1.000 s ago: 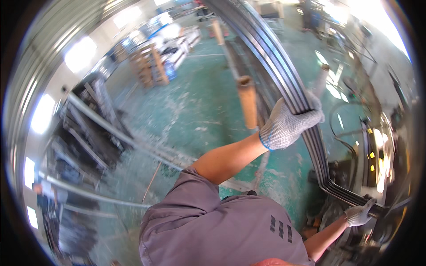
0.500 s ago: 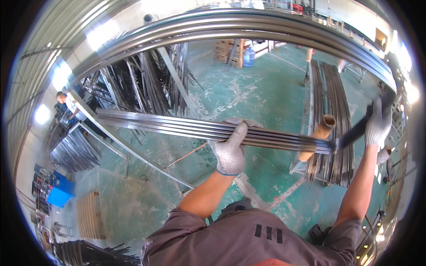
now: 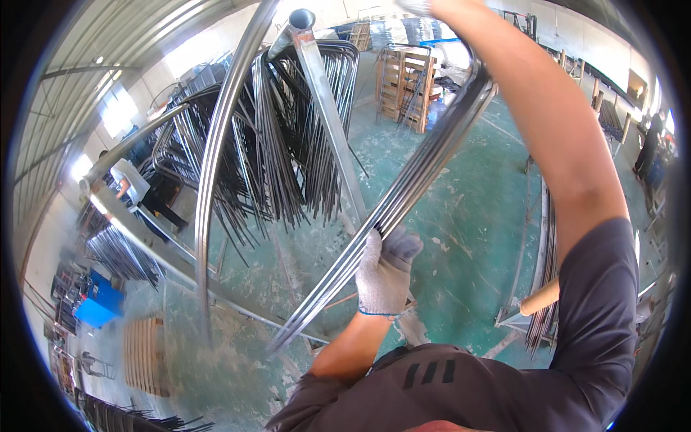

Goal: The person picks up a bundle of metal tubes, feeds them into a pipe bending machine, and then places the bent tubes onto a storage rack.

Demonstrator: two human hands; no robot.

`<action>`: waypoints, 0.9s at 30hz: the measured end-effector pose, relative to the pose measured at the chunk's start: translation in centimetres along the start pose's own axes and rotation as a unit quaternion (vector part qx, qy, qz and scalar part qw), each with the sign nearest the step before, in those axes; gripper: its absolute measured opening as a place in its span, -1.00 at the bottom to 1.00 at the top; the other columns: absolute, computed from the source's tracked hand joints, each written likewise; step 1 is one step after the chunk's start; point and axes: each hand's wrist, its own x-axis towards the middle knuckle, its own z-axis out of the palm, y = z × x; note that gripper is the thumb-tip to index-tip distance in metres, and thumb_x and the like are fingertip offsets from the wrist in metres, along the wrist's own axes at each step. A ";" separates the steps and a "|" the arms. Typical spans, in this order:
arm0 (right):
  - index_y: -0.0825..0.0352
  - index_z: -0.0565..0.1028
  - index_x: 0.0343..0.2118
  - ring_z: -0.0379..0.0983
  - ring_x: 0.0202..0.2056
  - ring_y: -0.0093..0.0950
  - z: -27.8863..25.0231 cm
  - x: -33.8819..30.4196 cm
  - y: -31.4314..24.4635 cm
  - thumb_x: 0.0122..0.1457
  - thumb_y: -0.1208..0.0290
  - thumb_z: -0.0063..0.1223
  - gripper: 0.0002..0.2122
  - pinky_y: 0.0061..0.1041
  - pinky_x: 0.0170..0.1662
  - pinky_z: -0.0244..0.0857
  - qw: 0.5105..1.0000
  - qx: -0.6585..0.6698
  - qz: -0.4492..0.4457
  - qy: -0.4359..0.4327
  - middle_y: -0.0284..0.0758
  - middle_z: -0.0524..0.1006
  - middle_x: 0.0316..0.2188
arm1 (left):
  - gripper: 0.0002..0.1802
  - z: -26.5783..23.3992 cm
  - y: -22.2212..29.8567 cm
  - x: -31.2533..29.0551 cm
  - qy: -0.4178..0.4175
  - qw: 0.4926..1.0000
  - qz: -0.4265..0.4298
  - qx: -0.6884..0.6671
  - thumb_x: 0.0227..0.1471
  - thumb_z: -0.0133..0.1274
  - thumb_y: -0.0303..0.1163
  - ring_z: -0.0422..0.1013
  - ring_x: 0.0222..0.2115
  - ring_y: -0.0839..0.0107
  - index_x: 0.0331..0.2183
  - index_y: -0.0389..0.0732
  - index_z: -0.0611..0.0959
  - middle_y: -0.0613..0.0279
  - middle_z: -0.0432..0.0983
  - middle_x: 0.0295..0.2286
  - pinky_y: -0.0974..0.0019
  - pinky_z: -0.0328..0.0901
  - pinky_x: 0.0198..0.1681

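Left hand (image 3: pixel 385 277), in a grey-white knit glove with a blue cuff edge, is clamped on a bundle of slim grey metal bars (image 3: pixel 426 158), thumb along the near side, forearm up from the lower edge. Right arm stretched up and forward; right hand (image 3: pixel 414 6) is cut by the top edge (just a sliver of pale glove shows), so cannot tell its grip. Hands well apart. Bundle runs diagonally before the torso, lower left to upper right, in the air over a worn green floor (image 3: pixel 468 223). Long shiny curved metal bars (image 3: pixel 217 144) come down to its left; cannot tell if they join it. Room: pale steel rack (image 3: pixel 325 101) hung with dark bent metal rods (image 3: pixel 281 151), person in a light top (image 3: pixel 131 180) far left, bright blue box (image 3: pixel 101 300), slatted wooden pallet (image 3: pixel 144 356), tan cylinder (image 3: pixel 541 297) beside the right sleeve (image 3: pixel 597 288).
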 end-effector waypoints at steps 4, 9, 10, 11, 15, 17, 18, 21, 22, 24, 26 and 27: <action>0.44 0.62 -0.09 0.63 -0.08 -0.04 12.0 5.9 -8.4 0.25 0.24 0.08 -0.65 -0.17 0.01 0.47 0.987 0.091 -0.072 -0.115 0.03 0.67 -0.17 | -0.58 -2.8 2.2 -0.4 -0.019 0.989 0.012 0.149 0.26 0.19 -0.12 0.61 -0.23 0.13 -0.05 -0.26 0.58 0.00 0.65 -0.22 0.03 0.46 -0.08; 0.49 0.56 0.00 0.61 -0.32 -0.34 21.1 3.6 -8.5 0.34 0.38 0.05 -0.70 -0.33 -0.33 0.48 0.735 0.653 0.091 -0.159 -0.10 0.66 -0.32 | -0.76 -5.9 0.8 0.6 -0.006 0.974 -0.053 0.218 0.29 0.09 -0.43 0.59 -0.24 0.22 -0.06 -0.35 0.61 0.03 0.67 -0.22 0.12 0.49 -0.07; 0.41 0.61 -0.07 0.63 -0.29 -0.30 22.9 4.1 -11.0 0.30 0.34 0.08 -0.73 -0.31 -0.28 0.50 0.849 0.517 0.014 -0.108 -0.10 0.67 -0.31 | -0.76 -6.9 1.4 0.3 0.033 0.965 -0.023 0.258 0.29 0.09 -0.44 0.59 -0.25 0.23 -0.07 -0.35 0.61 0.03 0.66 -0.23 0.13 0.49 -0.07; 0.34 0.66 -0.14 0.65 -0.26 -0.26 24.0 4.9 -9.9 0.26 0.29 0.11 -0.75 -0.29 -0.22 0.52 0.946 0.314 -0.050 -0.059 -0.11 0.68 -0.30 | -0.77 -7.2 0.5 0.8 0.036 0.957 -0.027 0.287 0.29 0.08 -0.44 0.58 -0.27 0.24 -0.07 -0.35 0.60 0.03 0.66 -0.24 0.14 0.49 -0.08; 0.34 0.67 -0.24 0.57 -0.10 -0.16 25.5 -2.6 -6.2 0.12 0.38 0.03 -0.75 -0.19 -0.01 0.44 0.974 0.096 -0.095 0.184 -0.09 0.63 -0.18 | -0.81 -10.3 -1.8 1.3 0.122 0.912 -0.091 0.382 0.29 0.06 -0.46 0.57 -0.32 0.27 -0.11 -0.33 0.60 0.06 0.65 -0.29 0.18 0.51 -0.15; 0.39 0.63 -0.22 0.51 -0.03 -0.14 21.5 -10.0 -2.7 0.06 0.38 0.04 -0.72 -0.13 0.04 0.37 0.970 0.053 -0.083 0.224 -0.10 0.60 -0.11 | -0.81 -11.5 -4.3 1.1 0.135 0.892 -0.156 0.402 0.28 0.05 -0.46 0.57 -0.33 0.27 -0.11 -0.32 0.60 0.07 0.65 -0.30 0.19 0.51 -0.18; 0.39 0.62 -0.22 0.49 -0.01 -0.15 21.6 -13.6 -4.0 0.04 0.38 0.07 -0.72 -0.12 0.06 0.36 0.951 0.134 -0.065 0.272 -0.10 0.60 -0.14 | -0.81 -13.3 -4.2 0.7 0.149 0.887 -0.171 0.401 0.28 0.05 -0.46 0.57 -0.33 0.27 -0.11 -0.32 0.60 0.06 0.65 -0.30 0.19 0.51 -0.18; 0.33 0.60 -0.14 0.52 -0.05 -0.20 18.1 -28.9 -1.0 -0.01 0.41 0.20 -0.68 -0.16 0.05 0.38 0.959 0.251 -0.036 0.125 -0.19 0.60 -0.16 | -0.82 -13.8 -7.1 0.9 0.113 0.863 -0.243 0.429 0.28 0.07 -0.45 0.58 -0.33 0.29 -0.14 -0.34 0.61 0.06 0.64 -0.29 0.20 0.51 -0.18; 0.29 0.60 -0.10 0.54 -0.08 -0.22 15.8 -34.5 1.3 -0.02 0.42 0.26 -0.65 -0.18 0.04 0.40 0.966 0.255 -0.023 0.029 -0.23 0.61 -0.16 | -0.83 -13.1 -8.7 1.3 0.092 0.851 -0.270 0.440 0.28 0.07 -0.44 0.58 -0.33 0.30 -0.15 -0.34 0.62 0.07 0.64 -0.29 0.21 0.51 -0.18; 0.34 0.60 -0.12 0.55 -0.11 -0.25 9.9 -46.6 4.8 0.11 0.44 0.17 -0.74 -0.22 0.00 0.43 0.956 0.253 0.093 -0.119 -0.19 0.62 -0.18 | -0.84 -11.3 -13.0 2.3 0.043 0.831 -0.286 0.475 0.28 0.08 -0.44 0.57 -0.33 0.34 -0.20 -0.35 0.63 0.11 0.64 -0.30 0.24 0.50 -0.17; 0.28 0.62 -0.19 0.59 -0.19 -0.18 2.6 -56.7 8.6 -0.07 0.40 0.31 -0.68 -0.20 -0.10 0.45 0.921 0.216 0.209 -0.247 -0.22 0.64 -0.27 | -0.84 -9.4 -17.2 3.6 0.007 0.826 -0.292 0.483 0.28 0.07 -0.47 0.56 -0.33 0.35 -0.18 -0.36 0.63 0.11 0.63 -0.30 0.25 0.49 -0.17; 0.28 0.63 -0.17 0.57 -0.24 -0.19 -1.2 -61.9 10.5 0.03 0.48 0.24 -0.75 -0.20 -0.11 0.45 0.916 0.183 0.263 -0.242 -0.22 0.62 -0.34 | -0.84 -8.5 -19.4 4.3 -0.032 0.806 -0.304 0.507 0.28 0.06 -0.47 0.57 -0.33 0.34 -0.16 -0.36 0.62 0.10 0.64 -0.29 0.26 0.49 -0.16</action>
